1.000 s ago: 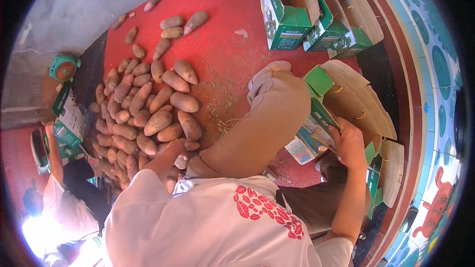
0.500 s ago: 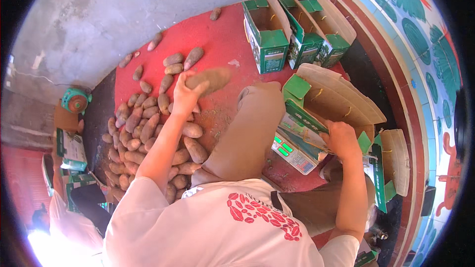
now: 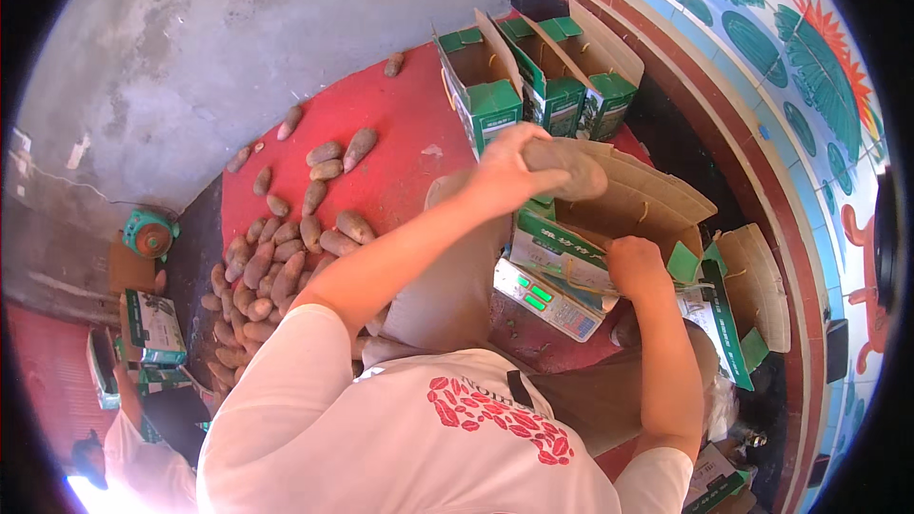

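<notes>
My left hand (image 3: 509, 169) is closed round one end of a big brown oblong tuber (image 3: 576, 172), like a taro root. It holds the tuber over the left end of an open green-and-white cardboard box (image 3: 564, 246). The fingers of my right hand (image 3: 636, 266) are curled over the top edge of the box's near wall. The box's brown inside and raised flap show, but its bottom is hidden. Under it sits a digital scale (image 3: 550, 303) with lit green displays. A heap of similar tubers (image 3: 271, 271) lies on the red floor to my left.
Several loose tubers (image 3: 324, 153) lie farther off on the red floor covering (image 3: 390, 114). Open boxes (image 3: 486, 95) stand in a row at the far side, and another box (image 3: 747, 295) is at my right. At far left are a green fan (image 3: 149, 233) and a person (image 3: 143, 462).
My left hand has carried the tuber rightward from above the floor to over the box. My right hand stays on the box's near edge. The view has shifted slightly.
</notes>
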The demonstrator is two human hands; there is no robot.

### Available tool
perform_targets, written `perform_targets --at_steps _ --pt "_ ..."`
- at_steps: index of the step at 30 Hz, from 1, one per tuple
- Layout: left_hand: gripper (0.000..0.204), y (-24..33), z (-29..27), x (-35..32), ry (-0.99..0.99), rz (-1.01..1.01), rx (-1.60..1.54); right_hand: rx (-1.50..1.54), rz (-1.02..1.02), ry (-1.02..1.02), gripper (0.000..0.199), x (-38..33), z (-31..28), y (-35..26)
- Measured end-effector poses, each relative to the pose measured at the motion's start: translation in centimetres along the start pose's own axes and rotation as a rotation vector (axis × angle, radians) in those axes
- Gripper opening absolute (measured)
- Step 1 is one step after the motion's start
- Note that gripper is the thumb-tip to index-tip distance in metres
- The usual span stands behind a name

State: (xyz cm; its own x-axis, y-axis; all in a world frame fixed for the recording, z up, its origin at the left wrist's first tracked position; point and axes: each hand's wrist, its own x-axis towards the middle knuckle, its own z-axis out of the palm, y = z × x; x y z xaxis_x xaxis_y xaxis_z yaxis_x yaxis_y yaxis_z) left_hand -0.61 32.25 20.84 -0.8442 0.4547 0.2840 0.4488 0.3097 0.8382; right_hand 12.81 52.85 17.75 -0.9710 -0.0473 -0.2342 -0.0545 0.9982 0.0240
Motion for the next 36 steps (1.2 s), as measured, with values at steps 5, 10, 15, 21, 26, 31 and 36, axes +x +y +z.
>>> perform_targets --at_steps 5,10,15,21,26,31,36 --pt "0.055 -1.0 6.1 0.3 -0.169 0.067 0.248 0.028 0.011 -0.014 0.016 -0.4 0.5 0.2" --pt "0.051 -2.2 8.6 0.6 -0.421 0.058 0.446 0.025 0.037 -0.051 0.015 -0.1 0.5 0.2" --pt "0.051 -3.4 9.1 1.1 -0.563 0.063 0.445 0.006 -0.004 -0.036 0.017 -0.1 0.1 0.3" --pt "0.036 -4.2 9.4 1.2 -0.518 0.067 0.442 -0.016 0.0 -0.02 0.016 0.0 -0.2 0.3" --pt "0.018 -4.3 9.0 1.2 -0.361 0.165 0.377 -0.012 -0.013 0.007 0.015 0.4 0.0 0.4" --pt "0.016 -2.9 4.9 2.3 -0.209 0.228 0.172 -0.026 -0.007 -0.038 0.017 0.4 0.3 0.8" --pt "0.014 -4.4 -3.7 2.0 0.09 0.095 0.055 -0.013 0.029 -0.016 0.015 0.3 0.8 0.8"
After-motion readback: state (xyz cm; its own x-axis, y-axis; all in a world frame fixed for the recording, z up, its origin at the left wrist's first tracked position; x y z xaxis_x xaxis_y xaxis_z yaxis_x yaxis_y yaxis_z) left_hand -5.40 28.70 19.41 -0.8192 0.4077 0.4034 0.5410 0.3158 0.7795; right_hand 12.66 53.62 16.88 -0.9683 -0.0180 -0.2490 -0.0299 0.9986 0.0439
